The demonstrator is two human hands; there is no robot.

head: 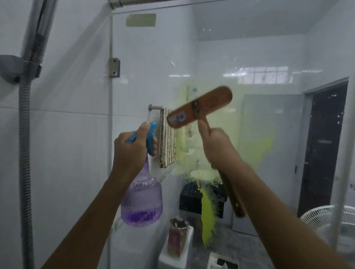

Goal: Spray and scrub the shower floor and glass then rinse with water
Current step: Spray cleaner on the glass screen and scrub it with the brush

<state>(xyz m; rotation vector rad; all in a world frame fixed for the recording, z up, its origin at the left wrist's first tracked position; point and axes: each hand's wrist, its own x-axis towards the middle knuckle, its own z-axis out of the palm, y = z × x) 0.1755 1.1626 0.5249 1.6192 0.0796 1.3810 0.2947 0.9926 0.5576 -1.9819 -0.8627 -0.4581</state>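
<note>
A blue-and-white sticker (179,118) on the back of the wooden scrub brush (200,109) is too blurred for us to read. The pale strip of tape (141,20) high on the glass panel (270,49), well above both hands, shows us nothing legible. The right hand (218,146) is clenched round the brush's long wooden handle, thumb laid up along it. The flat oblong head sits tilted just above the fist, and we cannot tell whether it touches the glass. The left hand (132,150), near the right, grips the blue trigger head of a spray bottle (142,201). The ribbed, clear purple body hangs below that hand, with violet liquid low inside. Around the right hand the glass carries a broad yellow-green smear (219,128), with a brighter yellow streak trailing below it. Beyond the glass, between the hands, a striped towel (166,139) hangs from a metal bar. Left of the left hand we see white wall tile (71,139), a ribbed shower hose (25,141) and its bracket (17,68). Right of the right hand stand a dark door (323,144) and a white fan (316,219).
</note>
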